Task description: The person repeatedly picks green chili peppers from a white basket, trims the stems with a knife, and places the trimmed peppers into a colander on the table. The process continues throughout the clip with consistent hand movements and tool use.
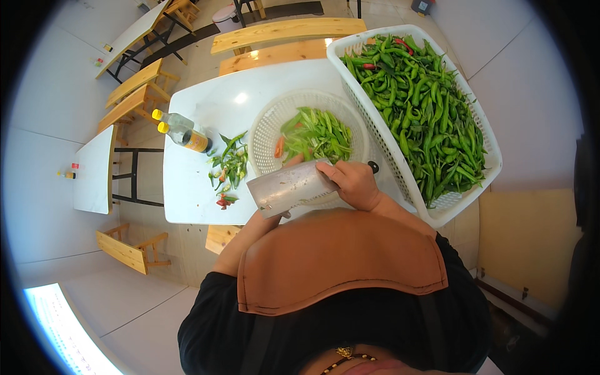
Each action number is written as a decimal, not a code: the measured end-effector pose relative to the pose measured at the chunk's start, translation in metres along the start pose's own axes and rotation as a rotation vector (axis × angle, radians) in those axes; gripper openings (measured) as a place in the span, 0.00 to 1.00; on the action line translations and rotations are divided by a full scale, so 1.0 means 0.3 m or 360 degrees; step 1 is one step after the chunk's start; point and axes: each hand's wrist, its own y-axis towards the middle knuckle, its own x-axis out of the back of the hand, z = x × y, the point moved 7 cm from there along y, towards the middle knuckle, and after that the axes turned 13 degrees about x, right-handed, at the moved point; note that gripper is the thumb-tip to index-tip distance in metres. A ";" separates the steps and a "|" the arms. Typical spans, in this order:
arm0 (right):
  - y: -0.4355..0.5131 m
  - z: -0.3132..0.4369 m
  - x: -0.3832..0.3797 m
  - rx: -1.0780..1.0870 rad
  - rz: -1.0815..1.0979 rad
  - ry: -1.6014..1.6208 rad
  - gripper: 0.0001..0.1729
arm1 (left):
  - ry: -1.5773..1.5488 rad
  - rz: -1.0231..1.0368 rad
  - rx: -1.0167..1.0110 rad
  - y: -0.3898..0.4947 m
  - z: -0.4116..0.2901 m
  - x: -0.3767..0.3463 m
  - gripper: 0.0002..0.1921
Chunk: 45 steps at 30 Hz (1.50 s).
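Note:
A broad metal cleaver [295, 187] is in my right hand [357, 185], its thumb and fingers closed on it near the heel of the blade. The dark handle end [373, 167] shows beyond the knuckles. Behind the blade, my left hand [294, 160] is mostly hidden; only some fingers show at the edge of the bowl. Whether those fingers hold anything cannot be seen. Below the blade stands a white perforated plastic basket bowl [263, 136]. Cut green chili peppers [323, 133] lie in it, with a few orange-red pieces [280, 146] on its left side.
A large white plastic crate [384, 150] of whole green peppers [429, 112] stands at right. Pepper stems and scraps [230, 161] lie on the white table [197, 206], beside two yellow-capped bottles [190, 138]. Wooden benches [286, 35] stand beyond. A stool [124, 251] is at left.

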 end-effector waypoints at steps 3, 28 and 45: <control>-0.003 -0.006 -0.003 0.0029 0.0018 -0.0141 0.25 | 0.0487 0.0043 -0.0270 -0.054 -0.010 -0.058 0.16; -0.091 -0.124 -0.059 -0.0640 -0.0122 0.0412 0.24 | 0.0558 -0.0344 -0.0019 -0.050 -0.041 -0.034 0.16; -0.016 -0.030 -0.012 -0.0120 -0.0034 0.0000 0.28 | -0.0123 -0.0397 -0.0120 -0.056 0.030 0.047 0.17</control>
